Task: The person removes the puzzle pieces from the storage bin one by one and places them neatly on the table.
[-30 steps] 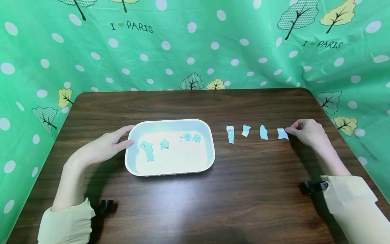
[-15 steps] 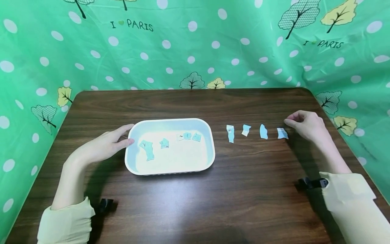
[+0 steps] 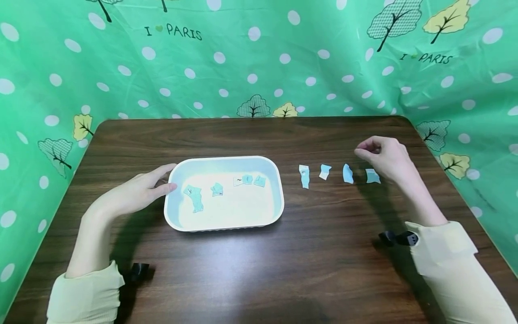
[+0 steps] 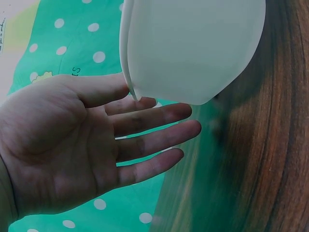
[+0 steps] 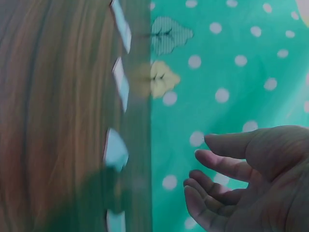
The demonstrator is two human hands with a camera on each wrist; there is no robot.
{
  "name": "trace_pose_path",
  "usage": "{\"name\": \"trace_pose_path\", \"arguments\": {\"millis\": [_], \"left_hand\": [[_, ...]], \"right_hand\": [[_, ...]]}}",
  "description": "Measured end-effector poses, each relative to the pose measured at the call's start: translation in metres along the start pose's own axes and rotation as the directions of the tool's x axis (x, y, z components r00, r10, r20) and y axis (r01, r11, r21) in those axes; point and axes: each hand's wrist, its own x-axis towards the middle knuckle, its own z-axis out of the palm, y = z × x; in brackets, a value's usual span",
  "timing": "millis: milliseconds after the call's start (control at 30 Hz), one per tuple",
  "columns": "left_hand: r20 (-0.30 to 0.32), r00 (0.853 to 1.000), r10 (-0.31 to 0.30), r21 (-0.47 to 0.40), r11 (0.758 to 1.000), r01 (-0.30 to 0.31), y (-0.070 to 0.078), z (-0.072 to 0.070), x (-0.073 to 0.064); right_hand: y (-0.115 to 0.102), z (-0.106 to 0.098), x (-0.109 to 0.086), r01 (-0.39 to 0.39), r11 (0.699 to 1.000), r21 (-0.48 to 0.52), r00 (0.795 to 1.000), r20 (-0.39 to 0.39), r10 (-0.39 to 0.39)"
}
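My left hand [image 3: 141, 193] is at the left end of a white plastic tray [image 3: 226, 228], thumb tip on the rim and index finger by the far corner. The left wrist view shows its fingers spread and nearly straight beside the tray's outer wall [image 4: 193, 53]. Torn light-blue paper pieces [image 3: 195, 199] lie inside the tray. My right hand [image 3: 386, 155] hovers behind the right end of a row of several paper scraps, between a pointed scrap [image 3: 347, 173] and a squarish scrap [image 3: 372, 176]. Its fingers are loosely bent, with nothing between thumb and index finger in the right wrist view.
Two more scraps, a long one [image 3: 305, 176] and a small one [image 3: 325, 171], lie just right of the tray. The dark wooden table [image 3: 259, 279] ends against a green dotted cloth [image 3: 259, 54] at the back and sides.
My right hand has let go of the squarish scrap at the row's right end, lifted, and moved left and away from me. The left hand stays at the tray.
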Motion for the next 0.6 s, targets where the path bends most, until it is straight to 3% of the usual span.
{"name": "trace_pose_path", "arguments": {"millis": [600], "left_hand": [[0.0,1.0,0.0,0.006,1.0,0.0,0.001,0.0,0.0]], "right_hand": [[-0.107,0.022,-0.002,0.108,0.981,0.162,0.991,0.061,-0.119]]}}
